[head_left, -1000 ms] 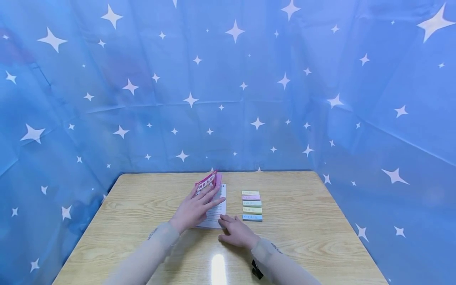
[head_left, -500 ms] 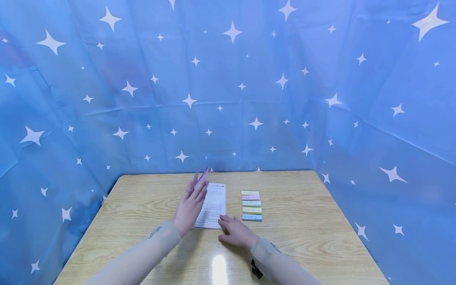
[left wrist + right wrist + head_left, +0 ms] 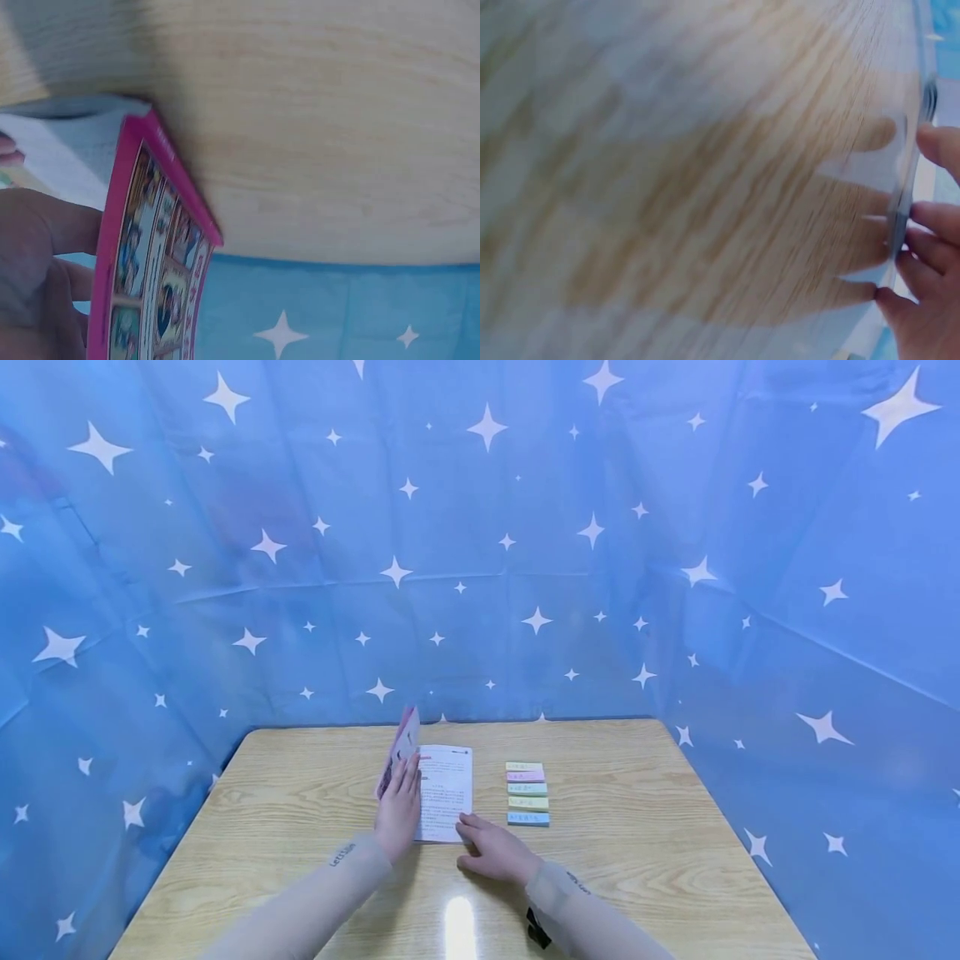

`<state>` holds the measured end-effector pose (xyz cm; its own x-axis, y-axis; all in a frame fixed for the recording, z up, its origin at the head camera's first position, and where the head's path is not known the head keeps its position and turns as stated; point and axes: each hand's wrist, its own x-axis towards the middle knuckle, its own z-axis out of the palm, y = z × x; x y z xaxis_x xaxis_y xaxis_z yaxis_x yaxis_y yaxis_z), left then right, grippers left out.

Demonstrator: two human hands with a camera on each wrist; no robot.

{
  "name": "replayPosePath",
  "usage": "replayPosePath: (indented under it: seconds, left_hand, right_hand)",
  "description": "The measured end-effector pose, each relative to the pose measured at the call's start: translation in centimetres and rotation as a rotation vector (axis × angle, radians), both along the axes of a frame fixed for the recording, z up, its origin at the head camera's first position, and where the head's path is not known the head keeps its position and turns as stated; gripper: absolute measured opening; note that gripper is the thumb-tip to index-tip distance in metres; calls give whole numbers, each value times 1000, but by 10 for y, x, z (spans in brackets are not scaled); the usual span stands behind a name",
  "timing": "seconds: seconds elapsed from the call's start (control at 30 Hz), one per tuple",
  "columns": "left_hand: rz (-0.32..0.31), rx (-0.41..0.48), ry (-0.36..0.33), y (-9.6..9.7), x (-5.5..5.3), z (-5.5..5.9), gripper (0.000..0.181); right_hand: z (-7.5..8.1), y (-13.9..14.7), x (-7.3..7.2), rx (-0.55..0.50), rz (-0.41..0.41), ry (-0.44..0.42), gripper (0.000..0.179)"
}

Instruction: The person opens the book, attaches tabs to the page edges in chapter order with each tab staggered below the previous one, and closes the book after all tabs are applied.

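Observation:
A book lies open in the head view, its white printed page (image 3: 447,785) flat on the table. Its pink cover (image 3: 405,742) stands nearly upright on the left side. Against the inner side of this cover my left hand (image 3: 398,814) rests with extended fingers. In the left wrist view the cover's outside (image 3: 161,255) shows a pink border and cartoon pictures, and the left fingers (image 3: 71,225) reach behind it. My right hand (image 3: 497,850) rests its fingertips at the page's lower right corner. Its loosely bent fingers (image 3: 934,262) also appear in the right wrist view.
Right of the book, several coloured sticky-note pads (image 3: 528,804) with handwriting lie in a column. They sit on a wood-grain table (image 3: 637,860). A blue star-patterned curtain (image 3: 480,668) hangs behind the table's far edge and along both sides.
My left hand has swung the cover leftward from over the page to nearly upright, uncovering the printed page. My right hand has stayed at the page corner.

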<state>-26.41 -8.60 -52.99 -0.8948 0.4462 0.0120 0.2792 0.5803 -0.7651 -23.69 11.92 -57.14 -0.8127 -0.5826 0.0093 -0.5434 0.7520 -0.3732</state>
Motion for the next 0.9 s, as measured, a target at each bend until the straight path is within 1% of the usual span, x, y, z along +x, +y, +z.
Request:
replayPosePath:
  seconds: [0.13,0.27,0.43,0.5,0.57,0.7,0.8,0.9]
  left_hand:
    - [23,16,-30,1,-2,-10,49]
    - [49,18,-62,-1,-6,-16,48]
    - [82,51,-131,-9,-13,-23,48]
    - [90,94,-146,-12,-16,-24,48]
    - [97,173,-152,-16,-20,-25,48]
    - [130,335,-187,-24,-28,-26,49]
    - [163,424,-223,-30,-32,-27,52]
    - [171,522,-239,-37,-35,-30,52]
  right_hand:
    - [0,0,1,-10,13,5,60]
    - [-1,0,1,-14,19,5,59]
    - [-3,0,0,-2,0,-22,59]
    - [-3,-1,-1,-2,-11,-41,59]
    - [-2,-1,-2,-8,-21,-57,59]
    - [-1,-1,-4,-12,-27,-62,57]
    - [0,-1,-5,-9,-20,-56,56]
    - [0,0,-6,-12,-23,-59,56]
